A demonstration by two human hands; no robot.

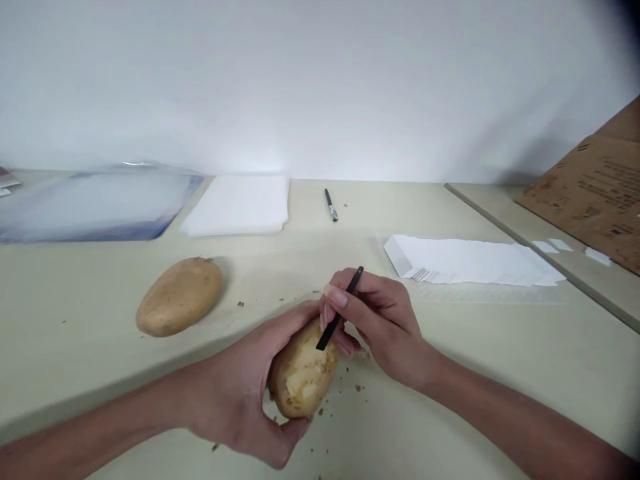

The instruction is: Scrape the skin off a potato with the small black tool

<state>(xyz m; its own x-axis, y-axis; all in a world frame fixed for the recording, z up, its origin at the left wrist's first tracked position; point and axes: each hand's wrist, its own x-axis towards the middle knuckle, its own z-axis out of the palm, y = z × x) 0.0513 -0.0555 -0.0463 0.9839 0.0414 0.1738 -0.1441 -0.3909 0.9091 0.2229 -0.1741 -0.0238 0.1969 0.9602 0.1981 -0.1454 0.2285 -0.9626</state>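
A potato with its skin partly scraped away is in my left hand, fingers and thumb curved around its sides. Pale flesh shows in patches on its upper face. My right hand pinches a slim black tweezers-like tool between thumb and fingers. The tool's slanted lower end is at the potato's upper part; whether it touches is hard to tell. Some right fingertips are hidden behind the potato and tool. Left of my hands, a second potato with its skin on lies on the table.
Small brown peel scraps are scattered around the held potato. Behind lie a blue-edged clear folder, a stack of white paper and a black pen. Fanned white paper slips lie right, near a cardboard box.
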